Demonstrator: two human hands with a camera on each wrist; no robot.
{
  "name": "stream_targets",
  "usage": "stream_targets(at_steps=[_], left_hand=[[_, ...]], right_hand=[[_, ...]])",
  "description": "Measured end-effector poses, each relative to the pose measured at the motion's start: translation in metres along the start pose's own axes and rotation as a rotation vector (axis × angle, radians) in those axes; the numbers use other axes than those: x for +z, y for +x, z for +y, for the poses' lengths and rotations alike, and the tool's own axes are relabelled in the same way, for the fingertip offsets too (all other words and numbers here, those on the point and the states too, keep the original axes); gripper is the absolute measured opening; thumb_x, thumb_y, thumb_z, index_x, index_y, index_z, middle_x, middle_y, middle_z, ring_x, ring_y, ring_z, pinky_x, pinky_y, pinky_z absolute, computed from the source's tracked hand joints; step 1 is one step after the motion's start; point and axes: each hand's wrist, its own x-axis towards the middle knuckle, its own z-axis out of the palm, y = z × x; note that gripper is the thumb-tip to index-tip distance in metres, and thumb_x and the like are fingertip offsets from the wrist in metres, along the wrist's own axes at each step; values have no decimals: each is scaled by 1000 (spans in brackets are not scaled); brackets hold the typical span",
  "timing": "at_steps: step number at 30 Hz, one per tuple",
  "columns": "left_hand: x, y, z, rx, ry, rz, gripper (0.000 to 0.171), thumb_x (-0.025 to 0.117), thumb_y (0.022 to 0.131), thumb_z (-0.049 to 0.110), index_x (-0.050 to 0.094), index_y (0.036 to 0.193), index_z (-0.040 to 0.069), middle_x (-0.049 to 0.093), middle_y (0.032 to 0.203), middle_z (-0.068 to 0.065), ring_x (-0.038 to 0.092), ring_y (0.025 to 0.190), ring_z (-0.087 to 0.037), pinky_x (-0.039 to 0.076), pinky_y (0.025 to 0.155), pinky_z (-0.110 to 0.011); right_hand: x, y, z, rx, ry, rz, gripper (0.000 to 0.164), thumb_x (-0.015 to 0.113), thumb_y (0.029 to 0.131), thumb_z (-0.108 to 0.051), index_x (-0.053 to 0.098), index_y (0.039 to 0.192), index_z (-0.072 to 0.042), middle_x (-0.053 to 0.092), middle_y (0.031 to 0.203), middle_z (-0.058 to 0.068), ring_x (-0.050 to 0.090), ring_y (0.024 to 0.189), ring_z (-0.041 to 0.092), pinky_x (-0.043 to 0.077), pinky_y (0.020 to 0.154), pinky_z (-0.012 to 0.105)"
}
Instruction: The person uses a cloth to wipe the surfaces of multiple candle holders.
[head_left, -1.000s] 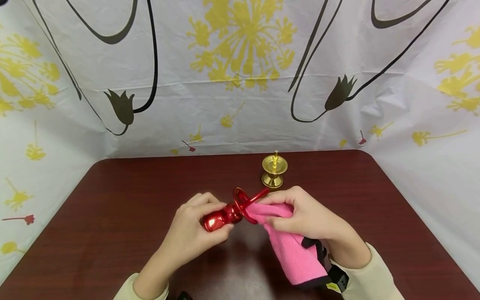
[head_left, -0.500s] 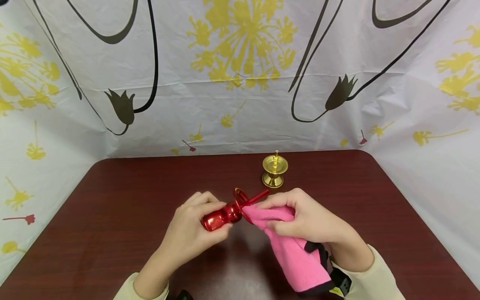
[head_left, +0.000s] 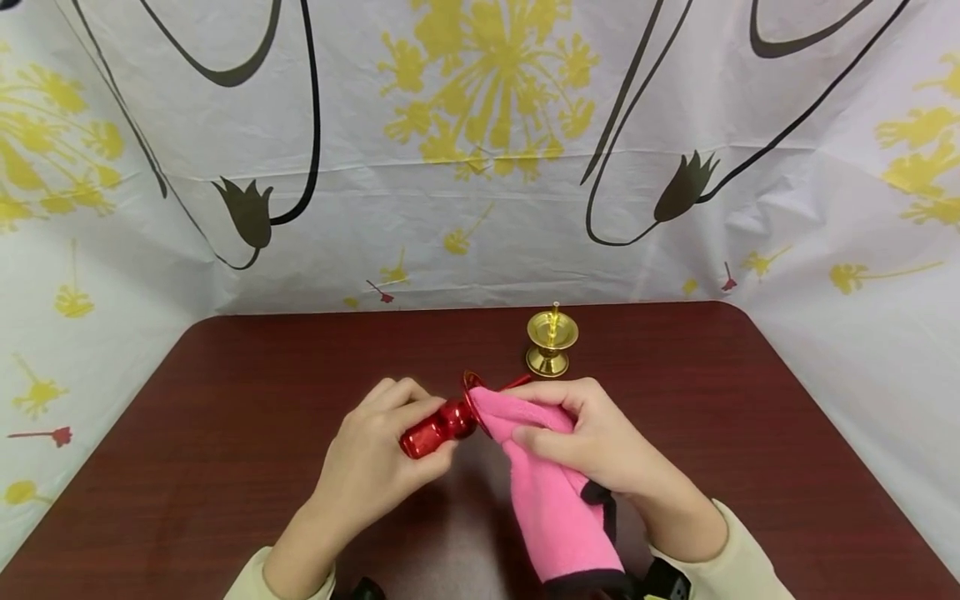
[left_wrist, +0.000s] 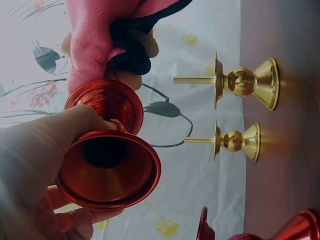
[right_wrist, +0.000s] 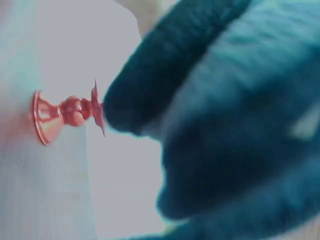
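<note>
A shiny red candlestick [head_left: 435, 431] lies tilted sideways in my left hand [head_left: 379, 446], gripped round its base between thumb and fingers. Its hollow base [left_wrist: 112, 172] faces the camera in the left wrist view. My right hand [head_left: 600, 437] pinches a pink cloth [head_left: 558, 517] with black edging and presses it against the candlestick's dish. Only the end of the red spike [head_left: 517, 382] shows above the cloth. In the right wrist view a blurred, dark, bluish mass of cloth [right_wrist: 235, 120] fills most of the picture; the fingers there cannot be made out.
A gold candlestick [head_left: 550, 342] stands upright towards the back of the dark red-brown table [head_left: 300, 358]. The left wrist view shows a second gold one [left_wrist: 235, 140] and part of another red candlestick [left_wrist: 295, 227]. A patterned white sheet [head_left: 510, 233] hangs behind.
The right hand and cloth have shifted left over the candlestick's dish, covering more of it and the spike. The left hand has shifted slightly left with the candlestick. The gold candlestick stays put.
</note>
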Motion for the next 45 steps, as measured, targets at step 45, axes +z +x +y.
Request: stream_targets(at_steps=[45], left_hand=[[3,1,1,29,-128,34,28,86,66,15,77,92,14,63,84,11,53,79,-4,49,61,-18]], right_hand=[[-34,9,23,-188,-275,-166,31,69,83,5,76,109,-10,70,98,2,57,78,7,49,58,22]])
